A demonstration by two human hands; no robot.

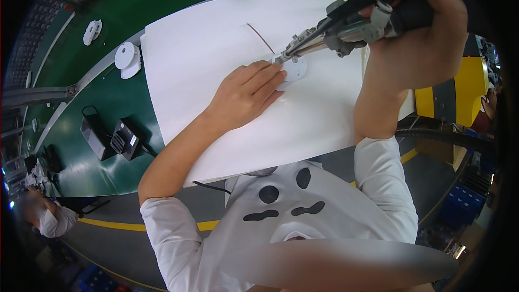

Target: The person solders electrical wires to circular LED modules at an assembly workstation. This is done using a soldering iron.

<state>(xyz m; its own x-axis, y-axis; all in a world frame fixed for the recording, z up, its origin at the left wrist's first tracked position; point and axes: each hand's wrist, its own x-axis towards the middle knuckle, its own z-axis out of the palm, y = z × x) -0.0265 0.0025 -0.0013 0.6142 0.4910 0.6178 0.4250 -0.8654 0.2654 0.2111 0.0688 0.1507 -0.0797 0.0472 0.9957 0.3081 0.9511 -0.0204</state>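
My right hand (419, 48), at the upper right, is wrapped round the grip of a power screwdriver (343, 30) with a long metal nose and a dark hose or cable. The tool slants down to the left, its tip meeting a small white round plastic part (297, 69). Bent over that part's left side, the fingers of my left hand (246, 93) hold it against the white sheet (189, 48), close to the screwdriver tip. A thin brown wire (260, 38) sticks out behind the part. My fingers hide much of its left side.
Left of the sheet, a white round part (127, 59) lies at a metal rail, with another white part (93, 32) farther back. Two black boxes (127, 139) with cords rest on the green bench (75, 170). Yellow-and-black equipment (451, 94) stands right. A person (51, 219) sits lower left.
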